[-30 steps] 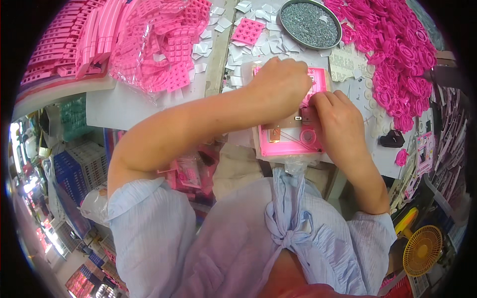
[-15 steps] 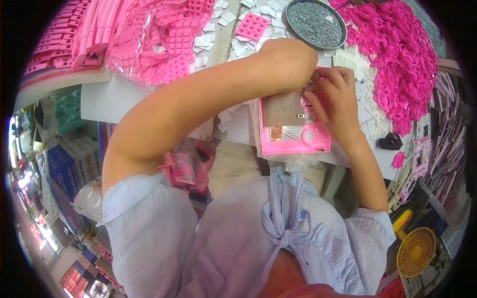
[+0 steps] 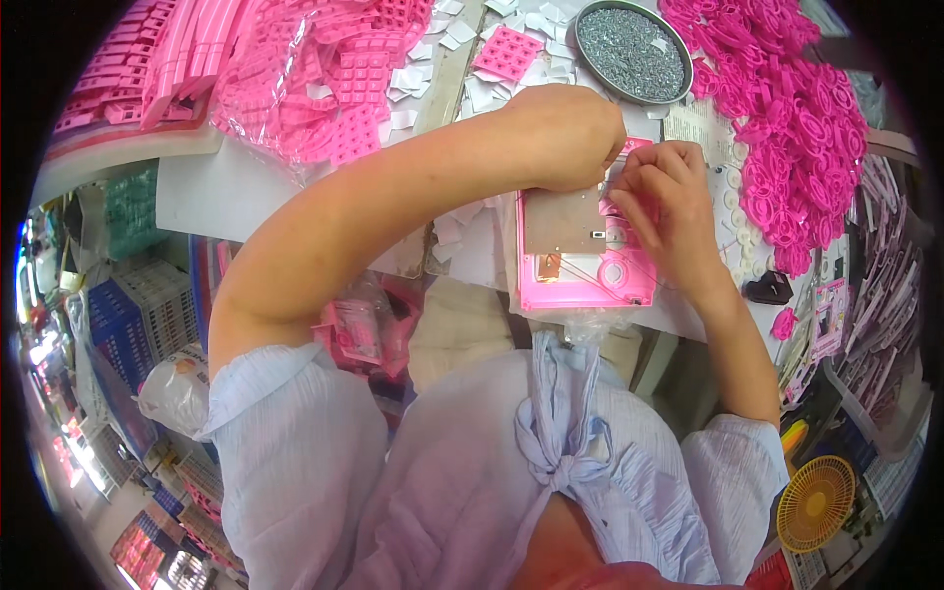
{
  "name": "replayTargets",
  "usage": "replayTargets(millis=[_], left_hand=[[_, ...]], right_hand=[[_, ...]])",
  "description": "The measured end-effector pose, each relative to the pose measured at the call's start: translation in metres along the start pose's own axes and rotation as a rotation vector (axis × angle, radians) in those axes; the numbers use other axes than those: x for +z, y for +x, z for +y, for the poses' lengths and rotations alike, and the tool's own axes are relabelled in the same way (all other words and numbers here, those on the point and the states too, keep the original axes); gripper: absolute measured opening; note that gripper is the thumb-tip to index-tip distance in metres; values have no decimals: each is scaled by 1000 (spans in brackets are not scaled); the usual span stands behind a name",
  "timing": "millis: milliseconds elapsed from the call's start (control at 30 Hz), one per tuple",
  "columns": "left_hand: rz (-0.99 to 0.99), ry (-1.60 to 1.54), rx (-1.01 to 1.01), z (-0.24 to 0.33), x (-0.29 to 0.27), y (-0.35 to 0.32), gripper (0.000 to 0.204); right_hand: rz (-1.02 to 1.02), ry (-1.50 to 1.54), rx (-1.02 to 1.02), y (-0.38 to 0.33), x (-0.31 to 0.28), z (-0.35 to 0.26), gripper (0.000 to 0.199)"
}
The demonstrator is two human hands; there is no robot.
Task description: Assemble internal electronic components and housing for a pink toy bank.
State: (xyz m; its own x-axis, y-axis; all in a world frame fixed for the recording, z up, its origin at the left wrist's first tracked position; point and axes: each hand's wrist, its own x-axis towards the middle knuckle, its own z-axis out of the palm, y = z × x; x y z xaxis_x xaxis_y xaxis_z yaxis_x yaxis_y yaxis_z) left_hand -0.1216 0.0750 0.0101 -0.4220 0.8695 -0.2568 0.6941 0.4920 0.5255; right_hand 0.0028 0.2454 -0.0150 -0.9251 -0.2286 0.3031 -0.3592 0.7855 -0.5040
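1. Left hand (image 3: pixel 575 138) curled over upper end of pink plastic casing (image 3: pixel 580 296); fingertips hidden, grip cannot be told
2. Right hand (image 3: pixel 674 192) just beside it, fingers bent; cannot tell if anything is pinched
3. Casing lies beneath both, flat brownish board (image 3: pixel 556 221) inside
4. Since a second ago, right hand up, casing's right side barer; work seems centred higher
5. Beyond: round dish (image 3: pixel 650 100), magenta ring pile (image 3: pixel 806 147)

The pink case (image 3: pixel 536 297) looks glossy plastic to me. Grey bits (image 3: pixel 632 54) glint like metal; the shirt (image 3: pixel 300 442) is crinkled cloth.
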Motion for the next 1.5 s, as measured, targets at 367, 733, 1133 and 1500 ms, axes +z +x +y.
replayTargets(millis=[367, 733, 1133, 1500], left_hand=[[-106, 317, 183, 13, -5, -5, 15], [-274, 438, 205, 21, -11, 5, 13], [-98, 374, 251, 19, 2, -1, 13], [127, 165, 71, 1, 7, -3, 18]], right_hand=[[-214, 26, -176, -3, -25, 1, 24], [-302, 13, -68, 2, -24, -9, 15], [-190, -167, 0, -5, -7, -34, 27], [-263, -24, 53, -4, -23, -17, 30]])
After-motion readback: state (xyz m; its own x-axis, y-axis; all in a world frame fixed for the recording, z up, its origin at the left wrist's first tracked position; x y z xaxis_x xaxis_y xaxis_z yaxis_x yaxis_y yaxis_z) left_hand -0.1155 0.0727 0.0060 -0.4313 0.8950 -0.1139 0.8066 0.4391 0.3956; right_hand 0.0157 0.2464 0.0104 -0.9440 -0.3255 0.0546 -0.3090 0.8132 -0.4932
